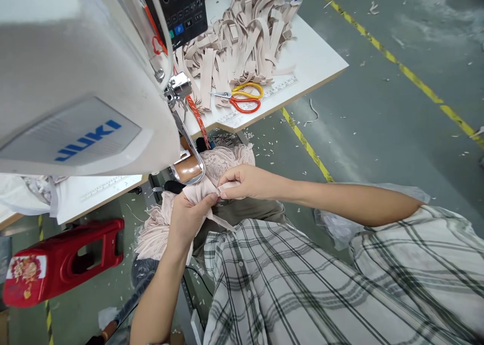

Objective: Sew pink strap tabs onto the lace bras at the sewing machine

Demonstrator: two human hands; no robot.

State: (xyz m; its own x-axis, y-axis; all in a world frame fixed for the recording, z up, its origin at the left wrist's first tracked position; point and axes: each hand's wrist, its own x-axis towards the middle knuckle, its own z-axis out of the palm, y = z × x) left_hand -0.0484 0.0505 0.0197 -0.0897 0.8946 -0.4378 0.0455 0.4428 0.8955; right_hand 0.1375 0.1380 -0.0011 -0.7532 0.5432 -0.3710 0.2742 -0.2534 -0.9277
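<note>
Close under the sewing machine's arm, my left hand (188,215) is closed on a pale pink fabric band (199,191), its thumb pressing the edge. My right hand (244,182) pinches the same band at its other end, fingertips almost touching the left thumb. A loose tail of the band hangs below the fingers. Behind and beneath lies pale pink lace fabric (223,159), with more gathered lace (157,231) hanging to the left of my left hand. The rounded metal guard (194,172) of the sewing machine (86,93) stands just beyond my fingers.
Scissors (242,97) with yellow and red handles lie on the white table (317,57), beside a heap of pink strips (242,37). A control panel (177,9) stands above. At lower left is a red plastic stool (64,262); clear plastic (336,226) lies at right.
</note>
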